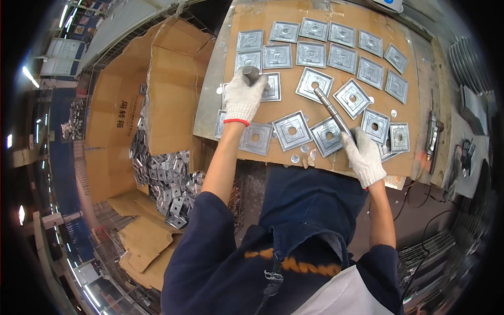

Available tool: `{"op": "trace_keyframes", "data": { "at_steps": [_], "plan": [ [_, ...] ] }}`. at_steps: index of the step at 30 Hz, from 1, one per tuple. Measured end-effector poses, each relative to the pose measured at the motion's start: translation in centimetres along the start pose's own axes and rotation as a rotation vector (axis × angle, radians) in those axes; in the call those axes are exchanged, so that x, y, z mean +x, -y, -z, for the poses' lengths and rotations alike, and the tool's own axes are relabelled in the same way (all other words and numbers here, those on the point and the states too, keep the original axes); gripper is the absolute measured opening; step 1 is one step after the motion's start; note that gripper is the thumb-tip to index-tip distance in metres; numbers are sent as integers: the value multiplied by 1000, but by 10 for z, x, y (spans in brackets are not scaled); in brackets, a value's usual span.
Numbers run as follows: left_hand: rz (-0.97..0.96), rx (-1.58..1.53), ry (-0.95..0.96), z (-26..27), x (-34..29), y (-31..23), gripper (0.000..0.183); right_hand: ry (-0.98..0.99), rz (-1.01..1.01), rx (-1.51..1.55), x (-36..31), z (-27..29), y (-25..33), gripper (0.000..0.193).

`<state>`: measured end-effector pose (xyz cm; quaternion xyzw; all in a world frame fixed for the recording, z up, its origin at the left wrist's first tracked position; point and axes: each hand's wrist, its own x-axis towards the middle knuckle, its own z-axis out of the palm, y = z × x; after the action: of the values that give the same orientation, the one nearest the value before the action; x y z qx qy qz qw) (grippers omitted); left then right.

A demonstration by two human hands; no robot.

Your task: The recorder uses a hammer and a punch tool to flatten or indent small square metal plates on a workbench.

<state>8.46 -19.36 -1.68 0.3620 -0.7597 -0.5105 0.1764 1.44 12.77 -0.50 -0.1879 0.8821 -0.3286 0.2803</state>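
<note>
My left hand [244,100], in a white knit glove with a red cuff edge, is closed around a dark grey, blunt-ended piece [251,72]; most of it is hidden by the glove. My gloved right hand [364,157] grips the lower end of a stepped metal rod [331,109]. The rod slants up and left, its far tip over a square metal plate [321,77] with a round hole. Another holed plate [352,98] lies right of the rod, and one [325,137] sits partly beneath it. Farther off, several plates [311,53] have no open hole showing.
Cardboard [294,9] covers the worktable. Small round discs [295,158] lie near its front edge. At left, a large cardboard box [113,121] stands by a heap of small metal parts [170,178]. A tool with a cable [431,137] is at the table's right edge.
</note>
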Motion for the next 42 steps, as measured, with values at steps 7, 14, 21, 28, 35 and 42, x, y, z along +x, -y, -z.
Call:
{"op": "trace_keyframes", "data": {
  "at_steps": [7,14,21,28,35,42],
  "plan": [
    [-153,284,-151,-9,9,37,34,-42,51,-17,-2,-2,-9,52],
    [0,469,-83,-14,4,7,42,10,60,-27,9,10,25,50],
    [-30,364,-102,-13,9,37,44,-196,503,234,13,16,142,46],
    [7,469,-120,-13,1,26,42,1,491,-412,82,-44,134,46],
    [-32,433,-56,-9,1,25,42,-64,377,-155,30,14,132,44],
    [-156,204,16,-23,-16,-11,44,-114,200,-175,33,-29,35,44]
  ]
}}
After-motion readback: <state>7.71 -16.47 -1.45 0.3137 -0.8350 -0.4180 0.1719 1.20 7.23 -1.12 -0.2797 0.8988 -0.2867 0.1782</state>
